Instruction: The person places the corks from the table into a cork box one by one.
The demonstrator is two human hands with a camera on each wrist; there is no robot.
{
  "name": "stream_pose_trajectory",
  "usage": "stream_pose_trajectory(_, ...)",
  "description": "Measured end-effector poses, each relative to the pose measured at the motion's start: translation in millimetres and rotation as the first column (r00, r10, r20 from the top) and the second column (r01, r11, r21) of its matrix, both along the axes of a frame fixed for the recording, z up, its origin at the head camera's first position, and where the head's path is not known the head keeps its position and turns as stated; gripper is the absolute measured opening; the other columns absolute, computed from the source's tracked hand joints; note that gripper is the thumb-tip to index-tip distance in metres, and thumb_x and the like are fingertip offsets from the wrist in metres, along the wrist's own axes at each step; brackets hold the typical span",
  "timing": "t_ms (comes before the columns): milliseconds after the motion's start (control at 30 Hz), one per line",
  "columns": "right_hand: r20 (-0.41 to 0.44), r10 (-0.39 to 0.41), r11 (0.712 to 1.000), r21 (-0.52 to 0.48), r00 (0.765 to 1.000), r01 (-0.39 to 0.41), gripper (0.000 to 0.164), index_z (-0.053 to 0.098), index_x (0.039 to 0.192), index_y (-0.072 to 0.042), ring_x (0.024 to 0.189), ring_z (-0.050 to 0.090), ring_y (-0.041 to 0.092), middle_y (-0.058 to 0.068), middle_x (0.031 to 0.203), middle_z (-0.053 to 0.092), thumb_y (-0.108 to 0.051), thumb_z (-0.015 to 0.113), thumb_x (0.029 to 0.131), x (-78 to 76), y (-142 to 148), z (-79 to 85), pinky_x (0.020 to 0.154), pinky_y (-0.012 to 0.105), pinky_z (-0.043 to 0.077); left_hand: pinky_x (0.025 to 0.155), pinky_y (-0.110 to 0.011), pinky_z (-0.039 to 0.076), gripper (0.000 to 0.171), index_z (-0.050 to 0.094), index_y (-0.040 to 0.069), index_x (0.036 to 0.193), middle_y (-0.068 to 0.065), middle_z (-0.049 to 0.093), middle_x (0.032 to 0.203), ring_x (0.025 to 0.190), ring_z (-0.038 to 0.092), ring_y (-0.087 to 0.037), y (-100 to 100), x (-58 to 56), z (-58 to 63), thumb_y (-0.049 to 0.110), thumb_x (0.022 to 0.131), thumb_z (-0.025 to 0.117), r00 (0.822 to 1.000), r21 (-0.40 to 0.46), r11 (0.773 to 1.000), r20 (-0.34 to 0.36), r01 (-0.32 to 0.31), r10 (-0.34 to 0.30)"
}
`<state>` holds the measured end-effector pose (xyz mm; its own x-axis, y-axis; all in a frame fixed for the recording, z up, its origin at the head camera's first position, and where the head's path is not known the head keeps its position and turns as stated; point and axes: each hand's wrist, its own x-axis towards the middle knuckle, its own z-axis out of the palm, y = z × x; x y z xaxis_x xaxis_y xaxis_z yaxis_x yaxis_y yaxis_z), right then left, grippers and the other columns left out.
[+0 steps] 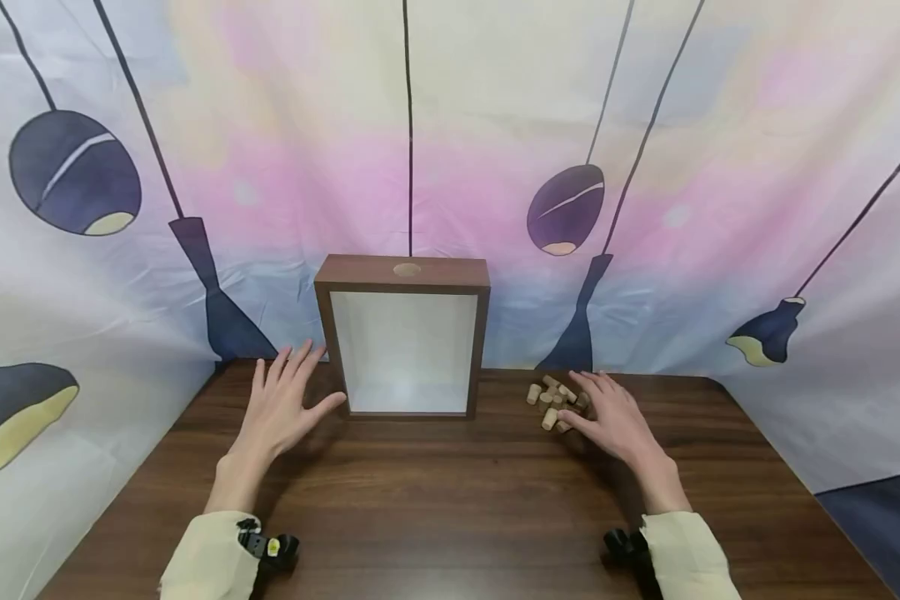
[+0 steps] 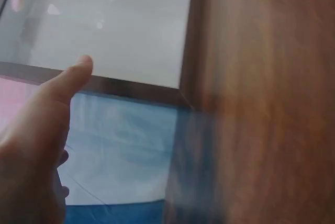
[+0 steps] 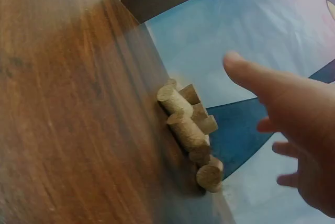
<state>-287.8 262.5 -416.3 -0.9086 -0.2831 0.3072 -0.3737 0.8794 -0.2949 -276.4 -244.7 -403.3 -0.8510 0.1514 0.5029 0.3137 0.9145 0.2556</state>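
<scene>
Cream sleeves (image 1: pixel 210 557) closest, both hands wide, box and corks ahead.
Left to right: my left hand (image 1: pixel 279 412) is spread, thumb by the left edge of the brown box (image 1: pixel 450 273); can't tell if it's touching. Box stands upright on the counter (image 1: pixel 435 492), pale front panel (image 1: pixel 408 354) facing me. Well right of it, a loose heap of corks (image 1: pixel 545 400) on the counter. My right hand (image 1: pixel 615 421) sits beside them, thumb apart from fingers; wrist view shows a gap between thumb and corks.
</scene>
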Motion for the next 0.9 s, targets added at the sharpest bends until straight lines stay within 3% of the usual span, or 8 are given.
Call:
stream_pose_trajectory(100, -0.010, 0.028, 0.999, -0.047, 1.000, -0.028, 0.063, 0.048, 0.147, -0.008, 0.131, 0.046, 0.044, 0.020, 0.142, 0.053, -0.038, 0.067, 0.095, -0.3, -3, -5.1, 0.103, 0.065, 0.039, 0.114, -0.069, 0.017, 0.079, 0.035, 0.011, 0.154, -0.018, 0.033, 0.159, 0.145, 0.027, -0.045, 6, -2.1, 8.8, 0.049, 0.092, 0.065, 0.997, 0.136, 0.988, -0.042, 0.069, -0.064)
stream_pose_trajectory(167, 0.002, 0.031, 0.996, -0.079, 1.000, -0.031, 0.057, 0.051, 0.144, -0.007, 0.124, 0.051, 0.042, 0.020, 0.136, 0.057, -0.033, 0.067, 0.095, 0.0, -4, -8.8, 0.098, 0.063, 0.043, 0.113, -0.067, 0.022, 0.078, 0.032, 0.010, 0.155, -0.018, 0.033, 0.159, 0.144, 0.029, -0.044, 12, -3.9, 18.6, 0.042, 0.093, 0.067, 0.992, 0.240, 0.963, -0.073, 0.121, -0.107)
stream_pose_trajectory(233, 0.011, 0.025, 0.996, -0.091, 1.000, -0.024, 0.053, 0.053, 0.142, -0.006, 0.118, 0.054, 0.039, 0.019, 0.132, 0.059, -0.029, 0.066, 0.096, 0.2, -3, -13.3, 0.094, 0.060, 0.046, 0.108, -0.065, 0.033, 0.077, 0.030, 0.013, 0.157, -0.017, 0.034, 0.159, 0.143, 0.033, -0.043, 18, -4.8, 30.8, 0.036, 0.094, 0.067, 0.984, 0.339, 0.926, -0.109, 0.169, -0.139)
stream_pose_trajectory(367, 0.021, 0.015, 0.993, -0.118, 1.000, -0.012, 0.049, 0.055, 0.140, -0.007, 0.112, 0.056, 0.036, 0.018, 0.130, 0.060, -0.026, 0.066, 0.096, 0.9, 0, -19.6, 0.091, 0.058, 0.048, 0.108, -0.060, 0.037, 0.075, 0.025, 0.022, 0.158, -0.012, 0.032, 0.159, 0.142, 0.036, -0.037, 30, -8.8, 58.7, 0.023, 0.095, 0.066, 0.965, 0.504, 0.823, -0.166, 0.262, -0.206)
stream_pose_trajectory(467, 0.018, 0.018, 0.990, -0.140, 1.000, -0.015, 0.046, 0.057, 0.138, -0.007, 0.110, 0.057, 0.036, 0.018, 0.129, 0.060, -0.024, 0.066, 0.096, 1.3, 1, -20.8, 0.089, 0.057, 0.048, 0.113, -0.058, 0.031, 0.074, 0.027, 0.021, 0.157, -0.010, 0.031, 0.159, 0.143, 0.034, -0.036, 39, -15.4, 76.8, 0.013, 0.095, 0.066, 0.940, 0.554, 0.760, -0.226, 0.340, -0.255)
stream_pose_trajectory(633, 0.020, 0.023, 0.984, -0.180, 1.000, -0.019, 0.044, 0.057, 0.137, -0.005, 0.115, 0.055, 0.039, 0.018, 0.130, 0.060, -0.022, 0.066, 0.096, 0.8, -1, -19.5, 0.092, 0.058, 0.047, 0.111, -0.059, 0.030, 0.052, 0.044, 0.005, 0.144, -0.012, 0.034, 0.158, 0.146, 0.031, -0.031, 54, -16.3, 95.9, 0.005, 0.095, 0.062, 0.909, 0.572, 0.709, -0.305, 0.412, -0.282)
stream_pose_trajectory(767, 0.034, 0.029, 0.981, -0.194, 0.999, -0.022, 0.044, 0.057, 0.137, -0.005, 0.117, 0.054, 0.039, 0.019, 0.131, 0.060, -0.022, 0.065, 0.097, -1.5, -3, -18.5, 0.094, 0.059, 0.047, 0.104, -0.045, 0.033, 0.037, 0.048, -0.005, 0.132, -0.018, 0.041, 0.151, 0.140, 0.037, -0.023, 61, -14.5, 98.9, 0.002, 0.098, 0.057, 0.886, 0.611, 0.649, -0.381, 0.454, -0.262)
stream_pose_trajectory(900, 0.039, 0.031, 0.982, -0.190, 0.999, -0.023, 0.044, 0.057, 0.137, -0.006, 0.114, 0.055, 0.039, 0.019, 0.129, 0.060, -0.022, 0.064, 0.097, -5.0, -6, -17.4, 0.092, 0.058, 0.047, 0.097, -0.030, 0.033, 0.032, 0.048, -0.009, 0.128, -0.021, 0.045, 0.145, 0.133, 0.042, -0.013, 59, -23.8, 93.9, -0.001, 0.098, 0.054, 0.854, 0.627, 0.592, -0.459, 0.507, -0.246)
